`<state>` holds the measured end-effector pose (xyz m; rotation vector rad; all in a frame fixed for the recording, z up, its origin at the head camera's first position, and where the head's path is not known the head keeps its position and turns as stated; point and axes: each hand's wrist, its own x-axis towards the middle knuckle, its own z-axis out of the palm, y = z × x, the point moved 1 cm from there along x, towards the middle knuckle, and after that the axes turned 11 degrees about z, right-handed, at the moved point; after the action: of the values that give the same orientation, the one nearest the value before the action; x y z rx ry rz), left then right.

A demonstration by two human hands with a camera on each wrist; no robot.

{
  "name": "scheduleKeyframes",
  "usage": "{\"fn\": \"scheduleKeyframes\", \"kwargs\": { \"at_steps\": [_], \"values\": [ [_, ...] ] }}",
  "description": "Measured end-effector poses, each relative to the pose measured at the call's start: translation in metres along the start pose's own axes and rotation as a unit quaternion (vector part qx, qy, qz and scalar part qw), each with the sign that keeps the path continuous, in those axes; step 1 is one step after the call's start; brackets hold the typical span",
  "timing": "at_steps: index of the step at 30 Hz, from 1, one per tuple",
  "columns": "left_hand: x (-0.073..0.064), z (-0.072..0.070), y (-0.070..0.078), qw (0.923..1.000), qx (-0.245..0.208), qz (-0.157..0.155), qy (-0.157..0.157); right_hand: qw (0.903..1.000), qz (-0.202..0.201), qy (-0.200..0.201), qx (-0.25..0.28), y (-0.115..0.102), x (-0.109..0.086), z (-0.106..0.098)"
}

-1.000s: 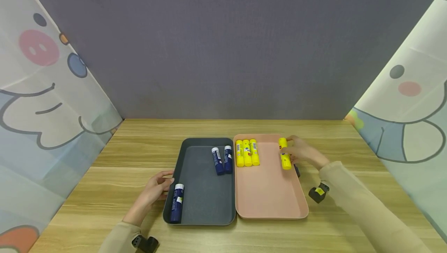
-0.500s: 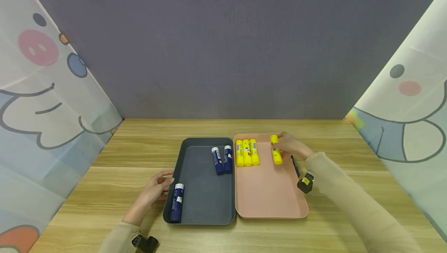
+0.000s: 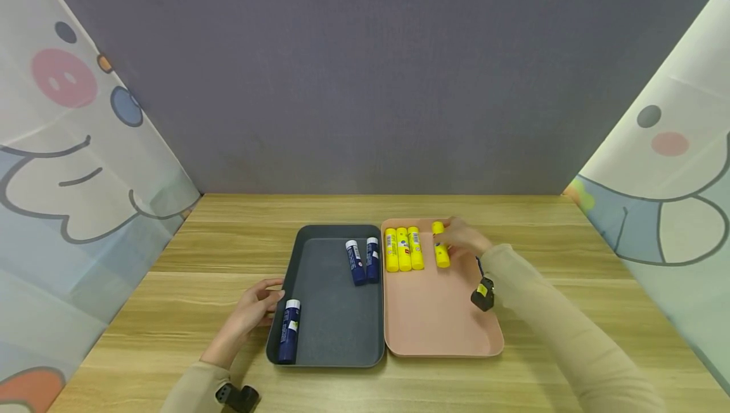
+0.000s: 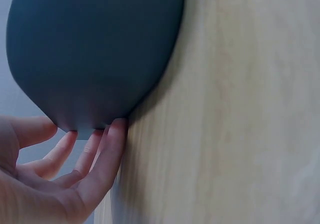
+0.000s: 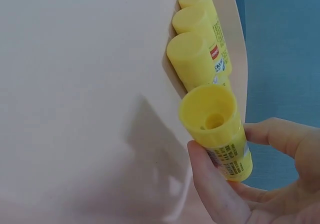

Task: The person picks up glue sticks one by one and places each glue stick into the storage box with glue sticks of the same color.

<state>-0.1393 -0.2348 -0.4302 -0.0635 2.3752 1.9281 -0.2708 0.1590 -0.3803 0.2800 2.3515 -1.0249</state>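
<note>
My right hand (image 3: 463, 237) pinches a yellow glue stick (image 3: 441, 256) between thumb and fingers, above the far part of the pink tray (image 3: 439, 318). In the right wrist view the hollow end of this glue stick (image 5: 212, 115) faces the camera, close to a row of yellow glue sticks (image 5: 192, 54). That row lies side by side along the tray's left wall. My left hand (image 3: 253, 305) touches the left side of the dark grey tray (image 3: 336, 330) with its fingertips. The left wrist view shows the fingers (image 4: 102, 159) and thumb against that tray's outer wall.
Two navy glue sticks (image 3: 364, 264) with white caps lie in the grey tray's far right part. A larger navy glue stick (image 3: 289, 332) lies at its near left. A dark blue item (image 3: 480, 266), partly hidden, is beside the pink tray's right wall. Both trays stand on a wooden table (image 3: 228, 248).
My right hand has moved left with the yellow glue stick, from the pink tray's right rim toward the yellow row. The left hand and the trays have stayed put.
</note>
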Motion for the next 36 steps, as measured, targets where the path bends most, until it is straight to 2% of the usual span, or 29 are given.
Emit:
{"fn": "scheduleKeyframes", "kwargs": {
  "at_steps": [7, 19, 30, 36],
  "values": [
    [-0.001, 0.000, 0.002, 1.0000, 0.003, 0.000, -0.001, 0.9999, 0.001, -0.008, 0.006, -0.001, 0.004, 0.005],
    [0.000, 0.002, 0.001, 0.9999, -0.010, -0.004, 0.002, 0.9995, 0.007, 0.009, 0.030, -0.002, 0.010, 0.011],
    [0.000, 0.001, 0.000, 1.0000, 0.002, -0.003, 0.007, 0.9988, 0.028, 0.029, 0.029, 0.001, 0.019, 0.012],
    [0.000, 0.001, 0.000, 1.0000, -0.003, -0.001, 0.003, 0.9992, 0.018, 0.030, 0.020, 0.002, 0.021, 0.012]
  ]
}}
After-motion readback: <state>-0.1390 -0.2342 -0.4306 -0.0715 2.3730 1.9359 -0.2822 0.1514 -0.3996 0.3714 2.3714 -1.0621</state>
